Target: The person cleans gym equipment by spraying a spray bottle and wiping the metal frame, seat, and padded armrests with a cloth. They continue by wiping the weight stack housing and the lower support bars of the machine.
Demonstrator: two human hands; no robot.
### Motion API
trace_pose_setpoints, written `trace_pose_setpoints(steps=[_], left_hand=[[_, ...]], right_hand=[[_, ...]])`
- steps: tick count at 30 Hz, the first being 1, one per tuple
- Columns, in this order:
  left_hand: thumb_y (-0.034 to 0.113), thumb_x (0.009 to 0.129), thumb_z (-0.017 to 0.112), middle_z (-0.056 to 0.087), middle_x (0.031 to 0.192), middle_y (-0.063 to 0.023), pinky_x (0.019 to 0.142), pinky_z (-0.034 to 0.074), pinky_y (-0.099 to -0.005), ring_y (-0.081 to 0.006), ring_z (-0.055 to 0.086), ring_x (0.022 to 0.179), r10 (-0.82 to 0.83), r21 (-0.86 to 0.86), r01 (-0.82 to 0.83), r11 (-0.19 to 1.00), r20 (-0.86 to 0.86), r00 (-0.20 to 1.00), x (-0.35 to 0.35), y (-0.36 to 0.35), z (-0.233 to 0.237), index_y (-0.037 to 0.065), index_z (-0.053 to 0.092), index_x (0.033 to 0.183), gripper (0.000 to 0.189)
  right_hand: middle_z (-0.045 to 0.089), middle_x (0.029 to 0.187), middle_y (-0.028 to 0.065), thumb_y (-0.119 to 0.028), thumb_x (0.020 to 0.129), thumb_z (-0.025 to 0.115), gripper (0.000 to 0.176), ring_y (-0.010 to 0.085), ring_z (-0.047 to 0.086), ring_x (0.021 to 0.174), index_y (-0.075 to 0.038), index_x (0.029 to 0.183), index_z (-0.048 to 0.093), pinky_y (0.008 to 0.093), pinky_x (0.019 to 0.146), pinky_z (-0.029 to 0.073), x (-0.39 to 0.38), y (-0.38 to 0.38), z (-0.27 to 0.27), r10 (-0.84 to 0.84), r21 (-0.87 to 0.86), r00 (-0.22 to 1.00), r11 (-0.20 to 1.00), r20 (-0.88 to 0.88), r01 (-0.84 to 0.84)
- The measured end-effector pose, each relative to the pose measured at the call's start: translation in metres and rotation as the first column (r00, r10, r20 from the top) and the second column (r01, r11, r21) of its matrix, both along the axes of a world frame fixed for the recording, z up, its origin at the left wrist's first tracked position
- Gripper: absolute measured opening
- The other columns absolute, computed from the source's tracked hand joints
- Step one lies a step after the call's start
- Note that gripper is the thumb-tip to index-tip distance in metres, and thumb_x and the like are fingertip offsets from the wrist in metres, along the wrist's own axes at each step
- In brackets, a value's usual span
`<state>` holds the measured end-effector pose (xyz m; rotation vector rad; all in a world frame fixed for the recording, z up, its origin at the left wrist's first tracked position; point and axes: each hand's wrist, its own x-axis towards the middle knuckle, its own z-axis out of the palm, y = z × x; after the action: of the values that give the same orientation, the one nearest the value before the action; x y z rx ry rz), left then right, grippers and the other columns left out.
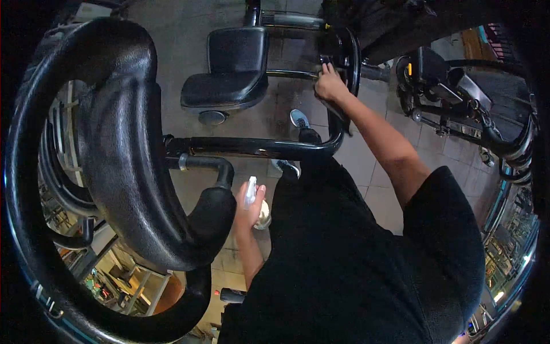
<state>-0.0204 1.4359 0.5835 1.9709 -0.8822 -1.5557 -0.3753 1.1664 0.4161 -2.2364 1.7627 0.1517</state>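
Observation:
Low in the middle, my left hand (248,212) is wrapped round a spray bottle (263,215) with a white trigger head and a pale body. Up and to the right, my right hand (330,86) reaches to the black frame (354,74) of a gym machine. Its fingers press against a dark part there; a dark cloth-like piece seems to hang below the palm, too dim to make out. Left of that hand is the machine's black padded seat (223,89) with its backrest (237,50).
A large curved black pad (129,166) and thick round frame fill the left side. A black tube (258,147) crosses in front of my legs. Another machine (441,80) stands at the upper right. My shoes (298,118) are on the tiled floor (381,200).

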Motion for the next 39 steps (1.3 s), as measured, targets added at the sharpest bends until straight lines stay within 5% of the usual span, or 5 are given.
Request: trace_pose_setpoints(steps=[14, 16, 20, 36, 39], left_hand=[[0.014, 0.098, 0.073, 0.068, 0.081, -0.0038, 0.063, 0.052, -0.0288, -0.0116, 0.067, 0.069, -0.175, -0.068, 0.178, 0.982, 0.055, 0.983, 0.012, 0.008, -0.003, 0.002, 0.063, 0.101, 0.016], [0.014, 0.098, 0.073, 0.067, 0.081, -0.0031, 0.063, 0.052, -0.0286, -0.0116, 0.067, 0.068, -0.216, -0.083, 0.228, 0.97, 0.127, 0.968, 0.018, 0.011, -0.01, 0.002, 0.062, 0.101, 0.016], [0.015, 0.099, 0.073, 0.065, 0.081, -0.0027, 0.062, 0.052, -0.0286, -0.0115, 0.066, 0.068, -0.142, -0.113, 0.138, 0.984, -0.026, 0.99, 0.019, 0.007, -0.02, 0.002, 0.061, 0.099, 0.018], [0.015, 0.098, 0.075, 0.07, 0.083, -0.0056, 0.065, 0.054, -0.0294, -0.0145, 0.068, 0.071, -0.066, -0.018, 0.07, 0.997, 0.15, 0.987, 0.007, 0.018, -0.025, 0.002, 0.063, 0.103, 0.018], [0.014, 0.098, 0.074, 0.07, 0.084, -0.0055, 0.065, 0.054, -0.0303, -0.0143, 0.068, 0.071, -0.057, -0.028, 0.061, 0.998, 0.128, 0.99, 0.003, 0.014, -0.011, 0.001, 0.064, 0.103, 0.018]], right_hand=[[0.053, 0.147, 0.0322, -0.035, 0.093, 0.05, 0.056, 0.0602, 0.03, 0.147, 0.005, 0.127, 0.07, 0.0704, 0.12, 0.024, -0.009, 0.008, -0.017, 0.065, 0.13, 0.993, 0.99, -0.097, -0.052], [0.043, 0.155, 0.0363, -0.036, 0.093, 0.051, 0.059, 0.063, 0.031, 0.145, 0.005, 0.132, 0.066, 0.0632, 0.123, 0.025, 0.006, 0.051, 0.105, 0.2, 0.419, 0.977, 0.895, -0.075, -0.151], [0.034, 0.159, 0.0387, -0.029, 0.094, 0.054, 0.053, 0.0587, 0.029, 0.149, 0.008, 0.131, 0.066, 0.0558, 0.124, 0.03, 0.012, 0.124, 0.128, -0.276, 0.246, 0.909, 0.948, 0.311, 0.203], [0.029, 0.16, 0.0434, -0.018, 0.099, 0.047, 0.048, 0.0602, 0.025, 0.15, 0.008, 0.135, 0.064, 0.0592, 0.124, 0.025, 0.006, -0.105, -0.125, -0.252, 0.078, 0.958, 0.961, -0.134, 0.264], [0.023, 0.166, 0.0365, -0.022, 0.097, 0.05, 0.049, 0.0533, 0.018, 0.156, 0.007, 0.135, 0.065, 0.0518, 0.126, 0.027, 0.015, -0.095, -0.045, -0.108, 0.244, 0.953, 0.953, -0.282, 0.18]])
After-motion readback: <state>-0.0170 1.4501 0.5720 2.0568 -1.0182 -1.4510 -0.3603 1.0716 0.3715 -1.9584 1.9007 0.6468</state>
